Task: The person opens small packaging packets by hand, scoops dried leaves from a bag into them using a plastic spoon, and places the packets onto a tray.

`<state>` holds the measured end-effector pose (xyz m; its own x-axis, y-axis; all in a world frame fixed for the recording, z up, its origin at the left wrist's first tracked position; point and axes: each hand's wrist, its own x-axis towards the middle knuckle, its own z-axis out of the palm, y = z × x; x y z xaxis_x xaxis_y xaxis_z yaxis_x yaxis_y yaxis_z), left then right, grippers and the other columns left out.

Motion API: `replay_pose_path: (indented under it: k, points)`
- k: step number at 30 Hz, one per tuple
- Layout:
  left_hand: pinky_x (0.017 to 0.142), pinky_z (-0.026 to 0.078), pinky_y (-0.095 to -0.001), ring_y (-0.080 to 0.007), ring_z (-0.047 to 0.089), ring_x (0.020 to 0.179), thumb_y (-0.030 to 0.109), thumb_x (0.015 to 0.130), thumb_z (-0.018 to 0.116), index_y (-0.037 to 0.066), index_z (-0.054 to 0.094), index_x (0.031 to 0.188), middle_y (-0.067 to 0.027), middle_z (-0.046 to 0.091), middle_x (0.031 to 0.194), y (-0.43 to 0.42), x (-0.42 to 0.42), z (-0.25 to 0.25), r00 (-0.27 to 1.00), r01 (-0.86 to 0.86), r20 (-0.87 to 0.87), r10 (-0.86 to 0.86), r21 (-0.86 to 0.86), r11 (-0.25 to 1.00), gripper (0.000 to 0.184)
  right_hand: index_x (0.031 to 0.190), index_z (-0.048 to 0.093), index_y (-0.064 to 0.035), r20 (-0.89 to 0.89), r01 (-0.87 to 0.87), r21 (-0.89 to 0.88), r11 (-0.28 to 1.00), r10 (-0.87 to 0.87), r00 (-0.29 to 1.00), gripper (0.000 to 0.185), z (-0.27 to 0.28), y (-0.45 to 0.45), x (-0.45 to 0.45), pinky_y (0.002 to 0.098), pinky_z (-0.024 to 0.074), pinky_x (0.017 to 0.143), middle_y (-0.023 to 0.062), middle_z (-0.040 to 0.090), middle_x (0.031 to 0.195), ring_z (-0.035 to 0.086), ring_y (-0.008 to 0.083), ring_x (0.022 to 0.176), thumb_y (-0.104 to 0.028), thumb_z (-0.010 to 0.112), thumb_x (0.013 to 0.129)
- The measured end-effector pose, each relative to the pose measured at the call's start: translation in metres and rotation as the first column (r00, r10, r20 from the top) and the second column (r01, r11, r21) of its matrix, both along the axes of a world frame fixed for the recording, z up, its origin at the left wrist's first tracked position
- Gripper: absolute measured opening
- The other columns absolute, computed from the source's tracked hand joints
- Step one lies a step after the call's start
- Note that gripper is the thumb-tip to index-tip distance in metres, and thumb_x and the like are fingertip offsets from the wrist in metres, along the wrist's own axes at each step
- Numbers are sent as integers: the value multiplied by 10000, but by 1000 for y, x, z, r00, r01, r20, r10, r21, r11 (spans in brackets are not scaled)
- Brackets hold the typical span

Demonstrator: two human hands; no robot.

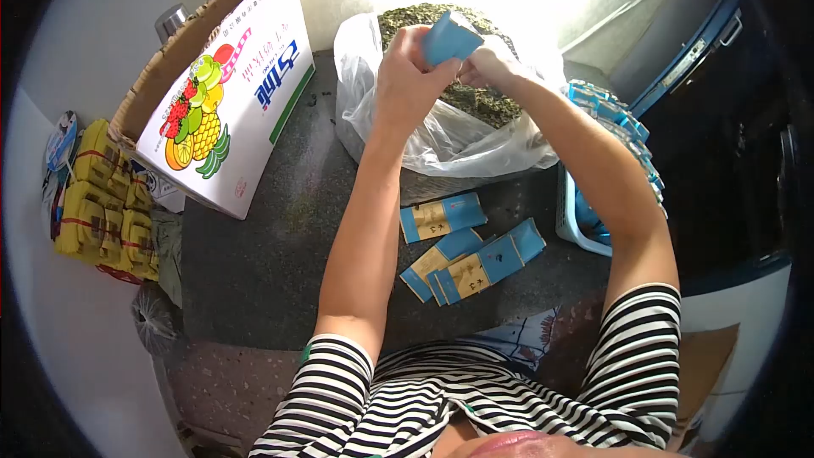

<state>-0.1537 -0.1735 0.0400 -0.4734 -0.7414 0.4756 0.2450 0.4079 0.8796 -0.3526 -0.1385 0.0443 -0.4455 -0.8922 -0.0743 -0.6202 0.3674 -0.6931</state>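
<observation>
My left hand (402,78) is closed around a blue paper packet (452,39), held tilted above a heap of dried leaves (482,103). Close against the packet's right side is my right hand (493,64), its fingers curled inward. What those fingers hold, if anything, is hidden. The leaves fill a big clear plastic bag (462,157) with its mouth spread wide. Nearer to me, several flat blue-and-tan packets (490,263) lie overlapping on the dark tabletop (271,288).
On the left stands a tall fruit-printed cardboard box (254,110), with yellow bundled packs (106,203) beyond it. A light blue basket (585,237) sits right of the bag, partly behind my right arm. Rows of blue packets (615,114) are stacked there. A dark cabinet (729,153) stands farther right.
</observation>
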Motion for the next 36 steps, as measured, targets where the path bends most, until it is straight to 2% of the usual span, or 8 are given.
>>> replay_pose_path:
  k: [1,2,9,13,23,26,28,36]
  points:
    - [663,491,-213,-67,587,755,82,778,774,-16,566,1169,-35,650,887,-2,0,-1,1000,-8,-12,8,-2,1000,453,993,612,-11,411,119,-91,989,-71,909,175,-7,-4,-1,356,580,640,143,661,854,682,245,732,-160,555,919]
    - [666,496,-213,-70,598,758,83,777,775,-15,570,1167,-42,659,890,-3,1,-2,1000,-15,-22,15,-4,1000,451,971,610,-19,503,140,-164,977,-39,864,188,-15,-5,-3,353,582,593,112,653,823,672,222,659,-183,524,933]
    - [693,522,-233,-85,626,777,95,779,775,-22,583,1178,-70,681,899,-8,1,-6,1000,-20,20,21,-15,1000,458,1009,618,-72,520,182,-149,972,-80,851,229,14,13,-11,352,583,643,70,656,861,670,182,711,-280,533,966]
    - [696,525,-290,-139,629,736,192,741,778,-28,586,1157,-92,676,895,-5,2,-4,1000,-12,-6,12,14,1000,508,1119,616,-52,533,-24,-378,925,239,812,353,37,35,-37,303,547,733,41,653,898,647,157,813,-377,580,988]
    - [730,521,-341,-176,611,804,230,748,764,-16,589,1171,-97,596,996,-5,-4,-8,990,-77,111,85,-74,994,520,1094,633,-56,244,62,-310,949,16,970,274,112,76,-23,231,461,631,-15,588,822,553,72,737,-303,567,997]
    - [739,517,-351,-186,603,798,236,742,766,-13,589,1174,-95,593,985,-3,-5,-8,993,-57,102,62,-53,997,529,1084,630,-68,209,-11,-280,960,72,975,254,120,78,-3,231,447,595,-13,582,803,547,72,706,-295,559,996]
    - [742,517,-353,-189,605,800,236,743,765,-13,588,1173,-95,595,989,0,-4,-6,990,-68,115,76,-73,995,528,1097,635,-77,-114,-328,-231,916,309,944,254,119,76,11,232,443,580,-8,585,795,543,76,686,-294,543,1001]
    - [737,517,-349,-193,628,803,222,763,755,-24,582,1175,-116,613,1015,1,-6,-5,995,-43,90,46,-34,998,510,1097,663,-67,-418,-547,-252,799,420,806,281,124,77,34,247,471,600,17,600,807,563,92,699,-280,506,1001]
